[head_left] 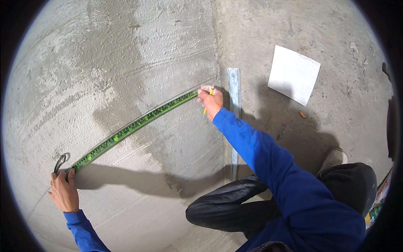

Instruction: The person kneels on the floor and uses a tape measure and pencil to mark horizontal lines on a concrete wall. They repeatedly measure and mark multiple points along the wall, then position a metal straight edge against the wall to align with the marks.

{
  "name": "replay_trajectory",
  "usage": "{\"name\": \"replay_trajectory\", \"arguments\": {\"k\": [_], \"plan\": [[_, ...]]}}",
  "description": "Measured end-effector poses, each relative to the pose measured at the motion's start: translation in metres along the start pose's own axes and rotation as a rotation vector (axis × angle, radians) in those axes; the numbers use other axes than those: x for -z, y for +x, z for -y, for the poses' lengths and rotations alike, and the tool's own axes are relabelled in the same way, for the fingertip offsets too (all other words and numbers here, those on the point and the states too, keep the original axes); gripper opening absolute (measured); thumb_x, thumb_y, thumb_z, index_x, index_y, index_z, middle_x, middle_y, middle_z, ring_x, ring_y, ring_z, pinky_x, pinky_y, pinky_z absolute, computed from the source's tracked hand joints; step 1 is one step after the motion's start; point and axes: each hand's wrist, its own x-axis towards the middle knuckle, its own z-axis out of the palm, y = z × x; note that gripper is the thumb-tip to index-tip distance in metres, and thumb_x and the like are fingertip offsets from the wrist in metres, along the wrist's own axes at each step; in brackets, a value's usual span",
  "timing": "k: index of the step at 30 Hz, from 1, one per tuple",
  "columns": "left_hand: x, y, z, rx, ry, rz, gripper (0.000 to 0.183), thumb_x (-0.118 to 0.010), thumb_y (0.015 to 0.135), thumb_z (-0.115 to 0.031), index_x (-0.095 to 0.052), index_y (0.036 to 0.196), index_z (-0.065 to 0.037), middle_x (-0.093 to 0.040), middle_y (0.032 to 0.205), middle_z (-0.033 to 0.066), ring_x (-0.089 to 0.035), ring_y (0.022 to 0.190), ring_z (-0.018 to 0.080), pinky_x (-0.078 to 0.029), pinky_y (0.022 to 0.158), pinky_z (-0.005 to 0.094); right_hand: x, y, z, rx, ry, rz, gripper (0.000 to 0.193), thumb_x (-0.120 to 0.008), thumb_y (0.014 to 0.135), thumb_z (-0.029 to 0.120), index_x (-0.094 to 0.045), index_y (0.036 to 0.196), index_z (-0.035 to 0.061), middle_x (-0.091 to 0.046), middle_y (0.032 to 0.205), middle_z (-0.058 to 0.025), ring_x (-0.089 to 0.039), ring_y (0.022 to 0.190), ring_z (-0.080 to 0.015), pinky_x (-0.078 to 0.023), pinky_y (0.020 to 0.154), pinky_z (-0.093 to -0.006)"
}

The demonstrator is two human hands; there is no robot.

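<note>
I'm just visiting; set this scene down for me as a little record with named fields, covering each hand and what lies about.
Left hand: at the lower-left end of the green measuring tape, beside a black strap
Right hand: at the tape's other end, also holding a yellow pencil
Tape: stretched between both hands along rough grey concrete
Near right hand: a long metal channel, partly hidden by the blue sleeve
Farther right: a white square sheet and a small orange-brown piece

Red lettering on white package
</note>
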Motion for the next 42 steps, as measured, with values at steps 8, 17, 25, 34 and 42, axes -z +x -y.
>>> {"name": "replay_trajectory", "arguments": {"k": [8, 17, 25, 34, 42], "plan": [[0.0, 0.001, -0.002, 0.02, 0.042, 0.008, 0.037, -0.058, 0.092, -0.046, -0.069, 0.097, -0.011, -0.059, 0.104, 0.0085, -0.061, 0.101, 0.0304, -0.043, 0.084, 0.0543, 0.003, 0.005, -0.002, -0.014, -0.054, 0.041, 0.024, -0.067, 0.087, 0.011, -0.06, 0.109, 0.0039, -0.064, 0.086, -0.0042, -0.06, 0.067, -0.012, -0.043, 0.055, -0.028], [0.008, 0.001, -0.005, 0.077, -0.003, 0.037, 0.038, -0.061, 0.088, -0.05, -0.072, 0.093, -0.013, -0.063, 0.105, 0.0084, -0.063, 0.099, 0.0322, -0.041, 0.089, 0.0613, 0.006, 0.009, 0.001, -0.067, -0.143, 0.088, 0.027, -0.068, 0.087, 0.018, -0.059, 0.109, 0.0058, -0.066, 0.094, -0.004, -0.06, 0.071, -0.0125, -0.043, 0.058, -0.027], [0.005, -0.001, -0.002, 0.078, -0.034, 0.026, 0.038, -0.059, 0.09, -0.05, -0.074, 0.096, -0.015, -0.064, 0.101, 0.0063, -0.065, 0.096, 0.0273, -0.04, 0.092, 0.0589, 0.011, 0.002, -0.005, -0.04, -0.133, 0.089, 0.036, -0.069, 0.086, 0.026, -0.06, 0.112, 0.0039, -0.064, 0.094, -0.0042, -0.06, 0.07, -0.011, -0.042, 0.055, -0.0256], [0.0, -0.001, -0.002, 0.067, -0.041, -0.024, 0.04, -0.06, 0.089, -0.05, -0.074, 0.091, -0.013, -0.064, 0.098, 0.0068, -0.066, 0.09, 0.0286, -0.041, 0.087, 0.0571, 0.021, -0.008, 0.008, 0.009, -0.087, 0.011, 0.047, -0.068, 0.087, 0.041, -0.058, 0.115, 0.0049, -0.058, 0.1, -0.0059, -0.056, 0.072, -0.0114, -0.041, 0.057, -0.0269], [-0.002, -0.002, -0.002, 0.062, -0.009, -0.051, 0.039, -0.06, 0.09, -0.05, -0.074, 0.09, -0.013, -0.065, 0.098, 0.0059, -0.066, 0.089, 0.0278, -0.042, 0.084, 0.0555, 0.033, -0.012, 0.083, 0.496, -0.274, -0.195, 0.037, -0.058, 0.091, 0.034, -0.062, 0.108, 0.0013, -0.06, 0.091, -0.0074, -0.053, 0.071, -0.0159, -0.042, 0.063, -0.029]]}}
